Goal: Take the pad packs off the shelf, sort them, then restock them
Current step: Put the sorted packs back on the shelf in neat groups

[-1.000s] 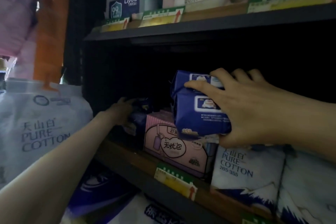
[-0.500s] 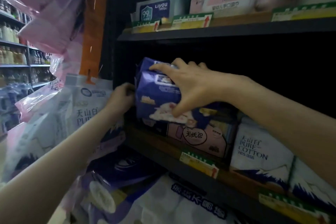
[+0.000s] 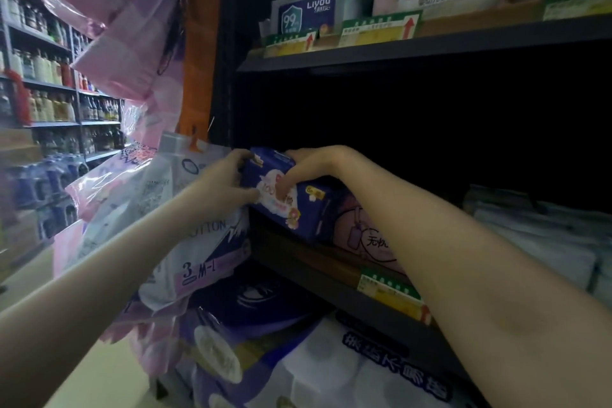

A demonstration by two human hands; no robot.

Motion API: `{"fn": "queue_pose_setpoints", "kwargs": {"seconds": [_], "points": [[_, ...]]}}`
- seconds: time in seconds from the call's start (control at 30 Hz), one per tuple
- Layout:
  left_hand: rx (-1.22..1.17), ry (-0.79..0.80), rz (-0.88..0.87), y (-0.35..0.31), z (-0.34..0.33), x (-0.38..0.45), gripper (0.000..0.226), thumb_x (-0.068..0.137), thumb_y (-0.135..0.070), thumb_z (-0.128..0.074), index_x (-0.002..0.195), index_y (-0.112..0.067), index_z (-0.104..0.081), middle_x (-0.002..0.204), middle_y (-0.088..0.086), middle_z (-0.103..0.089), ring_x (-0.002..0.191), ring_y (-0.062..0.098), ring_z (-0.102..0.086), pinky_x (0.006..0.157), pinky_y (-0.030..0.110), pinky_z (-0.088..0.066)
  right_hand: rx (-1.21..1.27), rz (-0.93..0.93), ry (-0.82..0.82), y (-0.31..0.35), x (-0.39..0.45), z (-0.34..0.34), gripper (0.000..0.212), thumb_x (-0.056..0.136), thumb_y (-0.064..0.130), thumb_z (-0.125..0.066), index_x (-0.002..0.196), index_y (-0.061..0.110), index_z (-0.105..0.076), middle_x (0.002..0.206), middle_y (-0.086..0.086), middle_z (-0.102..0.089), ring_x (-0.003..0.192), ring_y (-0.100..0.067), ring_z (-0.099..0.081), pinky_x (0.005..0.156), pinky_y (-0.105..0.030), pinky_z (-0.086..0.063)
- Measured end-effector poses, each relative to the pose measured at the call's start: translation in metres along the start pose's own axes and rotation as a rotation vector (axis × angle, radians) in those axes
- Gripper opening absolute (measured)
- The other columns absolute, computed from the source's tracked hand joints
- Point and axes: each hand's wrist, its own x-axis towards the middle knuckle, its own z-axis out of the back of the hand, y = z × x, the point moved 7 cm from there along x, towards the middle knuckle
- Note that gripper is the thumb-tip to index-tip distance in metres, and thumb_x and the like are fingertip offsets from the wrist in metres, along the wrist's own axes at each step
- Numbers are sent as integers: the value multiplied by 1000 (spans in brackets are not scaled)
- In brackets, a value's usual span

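Gripping 1 dark blue pad pack (image 3: pixel 299 205) with 2 hands at the left end of the middle shelf (image 3: pixel 334 278), we list the item as half out over the shelf's near edge, tilted down to the left.

Left hand (image 3: pixel 220 184): fingers curled round the pack's left end, thumb underneath. Right hand (image 3: pixel 309 164): draped over the top, thumb pressed on the printed front; the other fingers fold behind the pack, so we cannot tell how far they wrap.

Adjacent stock: 1 pink pack (image 3: pixel 367 235) just right of the blue one and touching it; white packs (image 3: pixel 543 238) further right on the same shelf; hanging cotton bag (image 3: pixel 185 225) just left of the shelf end, touching the left wrist; price tag (image 3: pixel 392 291) on the shelf's near lip.

Risks, as we judge them:
1. The soft film wrapper could slide in the grip, and the tilted pack could drop onto the paper rolls (image 3: pixel 347 371) below.
2. Drawing it out may drag the pink pack forward, since the 2 touch.
3. The left forearm may swing the hanging bags.
4. Dim light at the far back of the shelf could hide packs we miss.
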Motion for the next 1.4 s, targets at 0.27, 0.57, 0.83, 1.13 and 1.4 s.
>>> {"fn": "queue_pose_setpoints", "kwargs": {"seconds": [0.27,0.57,0.83,1.13,1.4], "points": [[170,-61,96,14,-48,7,53,78,-18,-74,106,-7,-29,110,14,-52,104,32,-56,74,34,-44,-348,-68,-57,-29,-13,-16,91,66,46,-78,141,21,-34,127,-2,-52,107,-23,-55,88,-35,-51],[545,-73,213,29,-54,42,38,92,-10,-53,125,3,-41,129,20,-43,114,33,-50,88,32,-41,-558,-131,-68,-15,16,-15,91,70,55,-74,142,19,-33,134,-10,-46,125,-32,-41,111,-54,-16],[716,-71,67,38,-66,38,41,94,-14,-52,131,1,-39,140,16,-35,116,26,-51,85,28,-44,-566,-71,-93,-31,1,-33,81,79,63,-58,143,22,-31,139,-7,-44,128,-27,-39,114,-54,-3],[675,232,219,36,-61,51,34,97,-14,-46,126,3,-47,129,19,-52,117,30,-52,92,31,-43,-579,-112,30,-28,9,-42,76,84,61,-53,145,21,-31,143,-6,-40,131,-27,-35,114,-52,-7],[705,141,-134,13,-81,65,51,97,-10,-40,146,-8,-25,152,12,-26,139,26,-26,112,33,-25,-382,-91,24,-37,-12,-27,60,96,56,-29,146,24,-30,152,-4,-29,139,-25,-25,115,-44,-5]]}}
